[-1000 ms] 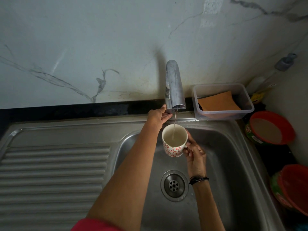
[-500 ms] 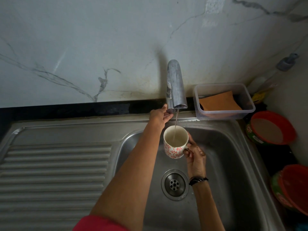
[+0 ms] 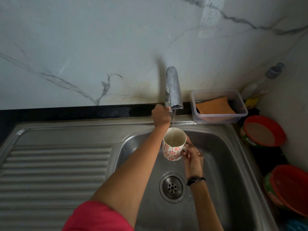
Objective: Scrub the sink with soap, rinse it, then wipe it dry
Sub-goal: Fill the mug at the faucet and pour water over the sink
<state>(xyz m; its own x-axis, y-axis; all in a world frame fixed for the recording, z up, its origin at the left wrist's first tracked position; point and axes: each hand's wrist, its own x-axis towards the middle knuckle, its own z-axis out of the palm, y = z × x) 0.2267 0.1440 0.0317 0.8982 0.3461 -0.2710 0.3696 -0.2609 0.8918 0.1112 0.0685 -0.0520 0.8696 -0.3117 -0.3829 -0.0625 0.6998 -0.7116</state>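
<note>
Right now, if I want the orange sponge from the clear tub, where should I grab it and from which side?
Come from above: the tub is open-topped with walls all round. Pinch the sponge by its raised upper edge; it leans tilted, so that edge stands clear.

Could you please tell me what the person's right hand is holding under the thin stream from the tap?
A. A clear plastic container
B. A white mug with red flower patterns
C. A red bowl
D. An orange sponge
B: the right hand grips the handle of the flower-patterned mug directly beneath the tap, catching the stream.
</note>
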